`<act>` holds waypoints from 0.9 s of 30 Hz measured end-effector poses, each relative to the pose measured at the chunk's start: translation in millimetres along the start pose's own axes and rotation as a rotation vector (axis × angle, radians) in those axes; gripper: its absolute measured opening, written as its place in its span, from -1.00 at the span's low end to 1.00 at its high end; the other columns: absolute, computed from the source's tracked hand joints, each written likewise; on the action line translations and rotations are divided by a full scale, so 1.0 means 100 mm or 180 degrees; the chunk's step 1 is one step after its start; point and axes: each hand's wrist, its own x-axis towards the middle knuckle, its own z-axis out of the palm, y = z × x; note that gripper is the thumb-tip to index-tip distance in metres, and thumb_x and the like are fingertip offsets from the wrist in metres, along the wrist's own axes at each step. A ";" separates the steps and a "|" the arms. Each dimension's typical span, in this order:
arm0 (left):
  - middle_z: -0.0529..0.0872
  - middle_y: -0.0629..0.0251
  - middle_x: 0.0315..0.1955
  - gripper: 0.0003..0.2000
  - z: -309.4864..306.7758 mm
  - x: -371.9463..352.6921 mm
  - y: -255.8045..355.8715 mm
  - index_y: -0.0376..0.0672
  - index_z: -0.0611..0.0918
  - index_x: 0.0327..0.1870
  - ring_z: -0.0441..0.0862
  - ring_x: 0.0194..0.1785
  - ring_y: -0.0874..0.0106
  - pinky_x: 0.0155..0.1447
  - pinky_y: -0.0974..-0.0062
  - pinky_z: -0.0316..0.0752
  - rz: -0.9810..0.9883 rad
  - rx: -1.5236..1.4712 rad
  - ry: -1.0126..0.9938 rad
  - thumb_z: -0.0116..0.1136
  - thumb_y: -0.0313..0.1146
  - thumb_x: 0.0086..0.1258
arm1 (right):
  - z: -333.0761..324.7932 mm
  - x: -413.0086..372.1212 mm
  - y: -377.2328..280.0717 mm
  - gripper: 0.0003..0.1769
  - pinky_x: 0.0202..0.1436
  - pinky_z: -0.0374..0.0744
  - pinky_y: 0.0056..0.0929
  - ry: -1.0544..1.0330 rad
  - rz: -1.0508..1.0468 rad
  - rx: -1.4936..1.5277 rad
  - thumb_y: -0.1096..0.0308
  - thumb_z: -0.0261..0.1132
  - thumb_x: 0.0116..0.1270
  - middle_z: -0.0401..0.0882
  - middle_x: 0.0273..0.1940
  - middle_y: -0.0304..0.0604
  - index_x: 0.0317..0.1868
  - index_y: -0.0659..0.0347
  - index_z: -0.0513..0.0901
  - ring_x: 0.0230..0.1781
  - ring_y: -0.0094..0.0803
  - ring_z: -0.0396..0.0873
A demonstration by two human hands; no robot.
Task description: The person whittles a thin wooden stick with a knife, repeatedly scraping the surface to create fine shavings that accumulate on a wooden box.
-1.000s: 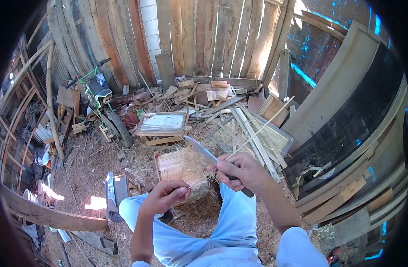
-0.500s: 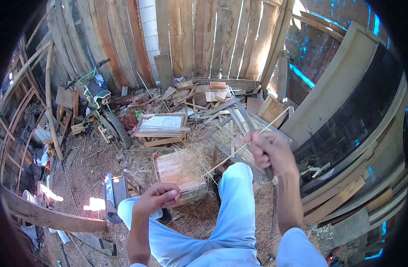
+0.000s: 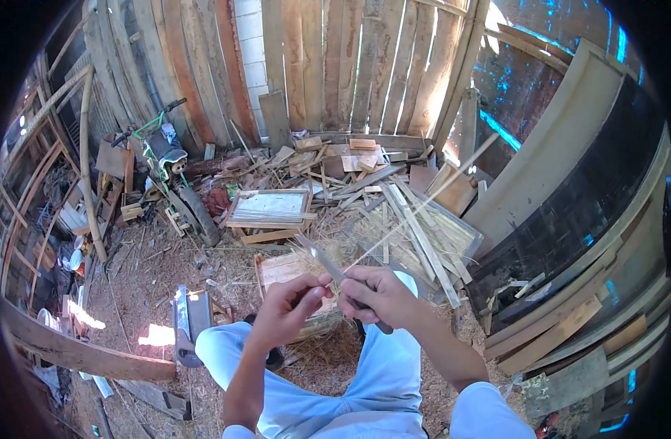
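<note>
My left hand (image 3: 291,306) is closed, pinching the near end of a thin pale strip of wood or bamboo (image 3: 423,201). The strip slants away to the upper right past the knife. In my right hand (image 3: 375,296) is a knife (image 3: 322,262), gripped by its handle, its broad blade pointing to the upper left. The blade lies against or very near the strip close to my left fingers; exact contact cannot be made out. Both hands are side by side above my knees. Beneath them a wooden board or box (image 3: 273,272) bears a heap of fine shavings (image 3: 317,256).
A wood-framed panel (image 3: 268,206) lies on the ground ahead, with a pile of scrap wood (image 3: 361,157) behind it. A small bike (image 3: 170,164) stands at left. Long planks (image 3: 551,329) are stacked at right. A grey metal-like object (image 3: 192,325) lies beside my left knee.
My right hand has moved left and down with the knife, to beside my left hand. My left hand has risen slightly to the right. The strip's far end now reaches farther to the upper right.
</note>
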 end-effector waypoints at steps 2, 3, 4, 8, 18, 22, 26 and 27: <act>0.56 0.36 -0.54 -0.92 0.09 -0.04 0.10 -0.30 0.58 -0.22 0.33 -0.53 0.69 -0.49 0.65 0.24 0.0319 0.1161 0.0430 0.05 -0.50 0.38 | 0.02 0.00 0.00 -0.64 -0.70 0.14 -0.75 0.0018 -0.0018 -0.0091 0.28 0.06 0.45 0.41 -0.56 -0.28 0.11 0.38 0.45 -0.72 -0.74 0.19; 0.57 0.25 -0.56 -0.92 0.14 -0.07 0.19 -0.30 0.58 -0.21 0.41 -0.57 0.62 -0.47 0.61 0.33 0.0399 0.1512 0.0452 0.09 -0.53 0.34 | 0.01 -0.02 -0.01 -0.65 -0.70 0.14 -0.75 0.0061 -0.0135 -0.0173 0.29 0.04 0.46 0.41 -0.55 -0.30 0.12 0.35 0.46 -0.72 -0.75 0.18; 0.57 0.25 -0.56 -0.92 0.17 -0.08 0.20 -0.30 0.58 -0.21 0.41 -0.57 0.62 -0.47 0.61 0.33 0.0394 0.1509 0.0456 0.09 -0.53 0.34 | -0.01 -0.04 -0.03 -0.66 -0.71 0.14 -0.76 0.0106 -0.0249 -0.0250 0.30 0.02 0.47 0.41 -0.54 -0.33 0.13 0.33 0.46 -0.72 -0.76 0.17; 0.65 0.14 -0.48 -0.92 0.21 -0.18 0.22 -0.27 0.59 -0.22 0.60 -0.51 0.32 -0.41 0.47 0.44 0.0777 0.1852 0.0612 0.11 -0.52 0.31 | -0.20 -0.13 -0.20 -0.66 -0.71 0.16 -0.75 0.0488 -0.0106 -0.0177 0.31 0.03 0.47 0.42 -0.53 -0.32 0.11 0.35 0.47 -0.73 -0.75 0.18; 0.67 0.11 -0.41 -0.91 0.24 -0.17 0.14 -0.27 0.58 -0.23 0.64 -0.40 0.15 -0.36 0.37 0.50 0.1214 0.2242 0.0708 0.12 -0.55 0.27 | -0.15 -0.09 -0.19 -0.63 -0.71 0.15 -0.75 0.0221 0.0141 0.0268 0.25 0.07 0.45 0.40 -0.55 -0.34 0.02 0.44 0.51 -0.71 -0.74 0.21; 0.67 0.12 -0.40 -0.92 0.16 -0.25 0.15 -0.25 0.58 -0.24 0.64 -0.39 0.15 -0.37 0.38 0.50 0.0940 0.2343 0.0535 0.12 -0.55 0.27 | -0.27 -0.15 -0.33 -0.64 -0.76 0.11 -0.74 0.0646 0.0104 0.0163 0.26 0.11 0.43 0.40 -0.57 -0.34 -0.09 0.50 0.49 -0.75 -0.74 0.18; 0.67 0.13 -0.42 -0.92 0.05 -0.34 0.13 -0.23 0.58 -0.24 0.65 -0.41 0.16 -0.38 0.38 0.50 0.0849 0.2323 0.0562 0.12 -0.56 0.26 | -0.48 -0.21 -0.41 -0.64 -0.76 0.09 -0.73 0.1254 -0.0215 0.0099 0.20 0.12 0.42 0.31 -0.60 -0.41 -0.10 0.42 0.49 -0.75 -0.76 0.15; 0.67 0.13 -0.43 -0.92 -0.01 -0.37 0.12 -0.22 0.58 -0.25 0.65 -0.42 0.16 -0.39 0.38 0.50 0.0775 0.2275 0.0627 0.12 -0.56 0.26 | -0.57 -0.24 -0.48 -0.66 -0.77 0.09 -0.73 0.1365 -0.0290 0.0169 0.19 0.12 0.41 0.28 -0.61 -0.43 -0.11 0.38 0.48 -0.75 -0.76 0.14</act>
